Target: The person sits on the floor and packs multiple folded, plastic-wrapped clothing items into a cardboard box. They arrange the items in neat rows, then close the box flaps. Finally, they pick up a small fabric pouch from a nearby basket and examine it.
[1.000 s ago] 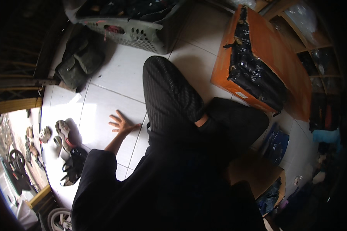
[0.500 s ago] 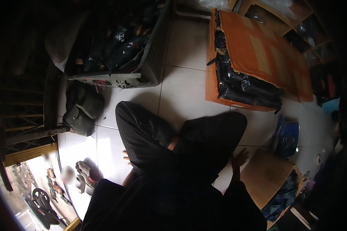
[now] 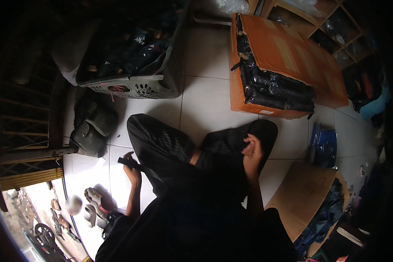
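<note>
I sit cross-legged on pale floor tiles in dark striped trousers (image 3: 159,142). Beside the left knee, my left hand (image 3: 132,173) is closed on a short black bar-shaped object (image 3: 125,163), whose kind I cannot make out. Over the right thigh my right hand (image 3: 251,150) is raised, its fingers loosely bent and apart, with nothing seen in it.
A grey plastic basket (image 3: 165,83) of black packages stands front left, an orange cardboard box (image 3: 288,56) of black plastic-wrapped items front right. Dark bags (image 3: 91,131) lie left. An open brown carton (image 3: 299,196) is right, with a blue package (image 3: 326,147) beyond. Sandals (image 3: 94,201) sit lower left.
Both hands have come up from beside my legs. The left now shows with the black bar-shaped object in it; the right has moved inward over the thigh.
</note>
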A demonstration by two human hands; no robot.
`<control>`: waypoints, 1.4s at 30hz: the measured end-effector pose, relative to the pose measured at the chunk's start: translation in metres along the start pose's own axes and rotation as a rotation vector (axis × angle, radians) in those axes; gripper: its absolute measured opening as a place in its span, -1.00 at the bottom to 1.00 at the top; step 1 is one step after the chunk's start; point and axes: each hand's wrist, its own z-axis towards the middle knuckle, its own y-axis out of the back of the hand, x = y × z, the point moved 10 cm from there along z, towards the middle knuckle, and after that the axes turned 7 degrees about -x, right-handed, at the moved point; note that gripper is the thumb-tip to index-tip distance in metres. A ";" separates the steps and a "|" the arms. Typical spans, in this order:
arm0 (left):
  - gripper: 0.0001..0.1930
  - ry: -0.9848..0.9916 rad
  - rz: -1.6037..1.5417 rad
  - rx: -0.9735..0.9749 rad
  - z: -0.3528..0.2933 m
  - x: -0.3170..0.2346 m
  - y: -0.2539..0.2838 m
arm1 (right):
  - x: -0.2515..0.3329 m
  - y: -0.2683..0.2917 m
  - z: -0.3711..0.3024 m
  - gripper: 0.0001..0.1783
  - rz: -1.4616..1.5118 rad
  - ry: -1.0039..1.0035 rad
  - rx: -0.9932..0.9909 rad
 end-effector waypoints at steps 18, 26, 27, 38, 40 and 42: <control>-0.54 -0.953 0.691 -0.140 0.185 -0.253 -0.054 | 0.218 -0.310 0.156 -0.58 -0.309 1.055 0.566; -0.61 -0.961 0.646 -0.206 0.188 -0.254 -0.050 | 0.223 -0.304 0.156 -0.67 -0.179 1.099 0.461; -0.61 -0.965 0.646 -0.202 0.187 -0.254 -0.049 | 0.223 -0.303 0.155 -0.67 -0.178 1.094 0.461; -0.63 -0.972 0.629 -0.168 0.167 -0.260 -0.043 | 0.215 -0.292 0.147 -0.65 -0.195 1.080 0.516; -0.64 -0.982 0.625 -0.173 0.159 -0.260 -0.041 | 0.218 -0.286 0.145 -0.66 -0.174 1.081 0.526; -0.66 -0.974 0.601 -0.166 0.152 -0.263 -0.041 | 0.216 -0.282 0.148 -0.66 -0.168 1.077 0.540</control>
